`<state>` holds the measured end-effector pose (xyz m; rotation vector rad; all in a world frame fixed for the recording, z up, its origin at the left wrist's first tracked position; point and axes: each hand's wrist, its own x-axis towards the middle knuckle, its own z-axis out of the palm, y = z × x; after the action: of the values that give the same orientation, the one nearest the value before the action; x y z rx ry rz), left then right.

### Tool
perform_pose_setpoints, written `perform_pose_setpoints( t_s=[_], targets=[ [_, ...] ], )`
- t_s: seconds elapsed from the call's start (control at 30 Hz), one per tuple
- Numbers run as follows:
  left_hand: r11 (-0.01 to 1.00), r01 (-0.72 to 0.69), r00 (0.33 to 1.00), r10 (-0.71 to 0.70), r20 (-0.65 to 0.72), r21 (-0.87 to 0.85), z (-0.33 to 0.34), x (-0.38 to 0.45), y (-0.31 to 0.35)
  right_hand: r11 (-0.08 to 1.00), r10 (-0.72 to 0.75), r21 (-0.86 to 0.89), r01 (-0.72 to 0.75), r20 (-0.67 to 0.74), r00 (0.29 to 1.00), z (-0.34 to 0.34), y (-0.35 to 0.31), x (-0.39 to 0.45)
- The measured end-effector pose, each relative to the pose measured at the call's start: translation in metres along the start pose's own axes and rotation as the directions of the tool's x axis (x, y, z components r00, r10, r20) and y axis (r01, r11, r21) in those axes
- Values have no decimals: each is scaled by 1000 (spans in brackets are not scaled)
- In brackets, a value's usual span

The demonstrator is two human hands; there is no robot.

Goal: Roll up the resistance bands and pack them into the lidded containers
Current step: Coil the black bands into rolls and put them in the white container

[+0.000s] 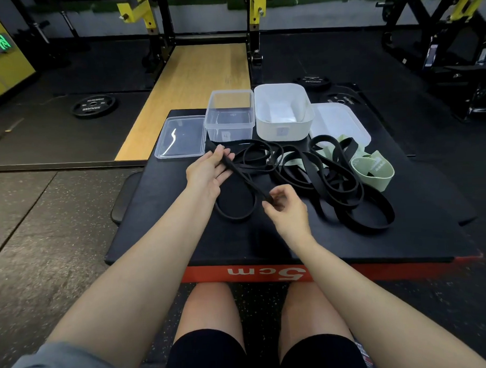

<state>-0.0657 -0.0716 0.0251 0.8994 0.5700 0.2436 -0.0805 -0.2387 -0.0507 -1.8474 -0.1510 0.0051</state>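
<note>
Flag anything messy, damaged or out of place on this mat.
The black bands lie in a tangled heap, looped over each other and over a green band, partly covering the white lid. Both containers stand open and upright. No damage shows.

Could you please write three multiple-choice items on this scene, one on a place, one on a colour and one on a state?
1. Where does the clear lid lie?
A. left of the clear container
B. inside the white container
C. on the floor

2. What colour is the thin band in both hands?
A. green
B. black
C. red

3. How does the right hand hold it?
A. flat palm
B. not touching
C. pinched in fingertips

Answers: 1 A, it lies flat beside that box; 2 B, black like the pile; 3 C, the fingertips close on the band while the left hand supports it.
</note>
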Motion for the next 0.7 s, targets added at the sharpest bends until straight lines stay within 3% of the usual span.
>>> perform_pose_setpoints(
  t_s=[0.23,0.33,0.47,0.7],
  targets=[
    [1000,19,1000,-19,-16,-13,-3,4,1,996,-31,76,41,-130,991,0,0,-2],
    [1000,19,1000,-19,-18,12,-4,7,3,997,-59,52,63,-84,995,-1,3,-2],
    [997,31,999,-30,-22,71,-5,9,2,980,-171,-103,167,-30,985,-2,6,-6],
    [991,51,999,-52,2,124,-5,11,2,896,-378,-233,378,49,925,-2,8,-11]
  ],
)
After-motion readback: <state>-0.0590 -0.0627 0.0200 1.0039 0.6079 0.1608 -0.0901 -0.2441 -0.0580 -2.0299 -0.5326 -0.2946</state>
